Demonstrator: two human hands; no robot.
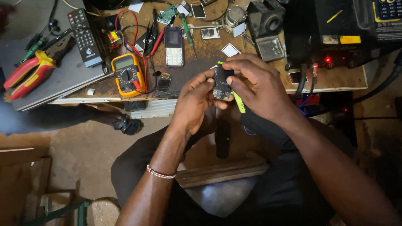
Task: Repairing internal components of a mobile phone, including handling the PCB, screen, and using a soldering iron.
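While both hands meet just in front of the workbench (335, 81), they hold one small dark phone part (222, 81) between them. The left hand (194, 104) curls its fingers (201, 81) around the left side of the part, and its thumb sits under the bottom end. The right hand (255, 86) bends over the top, with fingertips pressed on the upper edge and the thumb on the right side. So both hands are closed on the part, and it stands almost upright between the fingers. A thin yellow-green tool (238, 101) pokes out under the right thumb; it may be pinched there, but the hand hides most of it. The back of the part is hidden too, and its bottom end is hard to make out.

A bead bracelet (161, 172) sits on the left wrist.

On the bench, just past the hands, lies a yellow meter (127, 74) with red and black wires. Beside the meter, further in, lies a dark button phone (173, 46). Left of the meter lies a black remote (85, 37), and far left are red and yellow pliers (27, 73). At the bench's right end sits a black box (335, 29) with a small red light, cut off at the top.
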